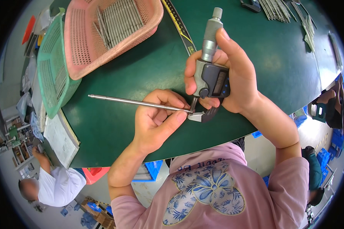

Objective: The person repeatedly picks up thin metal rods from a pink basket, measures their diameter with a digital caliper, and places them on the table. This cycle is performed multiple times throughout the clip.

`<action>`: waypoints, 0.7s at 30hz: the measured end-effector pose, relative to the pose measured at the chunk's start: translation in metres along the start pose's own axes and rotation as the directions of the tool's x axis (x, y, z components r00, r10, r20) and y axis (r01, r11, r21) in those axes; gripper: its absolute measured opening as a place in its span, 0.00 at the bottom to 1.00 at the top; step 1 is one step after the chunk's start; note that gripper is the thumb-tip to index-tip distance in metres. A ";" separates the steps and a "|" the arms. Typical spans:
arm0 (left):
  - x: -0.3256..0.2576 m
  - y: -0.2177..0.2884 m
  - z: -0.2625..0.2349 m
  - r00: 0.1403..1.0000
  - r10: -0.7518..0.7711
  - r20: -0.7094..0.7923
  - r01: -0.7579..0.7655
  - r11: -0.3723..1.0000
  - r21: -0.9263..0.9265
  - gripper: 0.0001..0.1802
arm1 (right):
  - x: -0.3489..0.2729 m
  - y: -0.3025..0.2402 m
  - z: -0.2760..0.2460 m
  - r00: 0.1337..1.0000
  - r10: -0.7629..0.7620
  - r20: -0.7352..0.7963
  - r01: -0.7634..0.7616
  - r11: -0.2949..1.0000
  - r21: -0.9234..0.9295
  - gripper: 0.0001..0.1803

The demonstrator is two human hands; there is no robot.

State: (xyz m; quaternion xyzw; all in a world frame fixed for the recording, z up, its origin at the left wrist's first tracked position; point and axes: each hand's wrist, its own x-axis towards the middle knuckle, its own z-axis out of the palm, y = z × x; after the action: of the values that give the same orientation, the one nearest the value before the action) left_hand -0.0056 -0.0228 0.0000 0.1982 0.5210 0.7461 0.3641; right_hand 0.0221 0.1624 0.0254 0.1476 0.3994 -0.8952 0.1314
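over the green table (pixel 103 131), the digital micrometer (pixel 199 78) is held by the right hand (pixel 240 78), palm and fingers wrapped around its body. to its left lies the slim metal rod (pixel 122 100), long axis nearly crosswise to the spindle (pixel 194 103), far end pointing left. the left hand (pixel 151 124) is nearer the rod, its grip pinched narrow on it beside the right tip (pixel 190 112). that tip lies just below the spindle; whether they touch, i cannot tell.

A yellow-black marked strip (pixel 178 24) crosses the green table (pixel 111 133); papers (pixel 60 138) lie at the left.
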 end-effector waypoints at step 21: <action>-0.003 0.002 0.006 0.998 -0.047 -0.044 0.043 0.995 -0.085 0.07 | 0.000 0.001 -0.004 0.999 0.019 0.040 -0.020 1.000 0.018 0.38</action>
State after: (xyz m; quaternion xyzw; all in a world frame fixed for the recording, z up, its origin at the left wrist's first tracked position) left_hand -0.0003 -0.0213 0.0049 0.1536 0.5019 0.7632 0.3767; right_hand 0.0229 0.1642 0.0220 0.1348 0.3869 -0.9004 0.1465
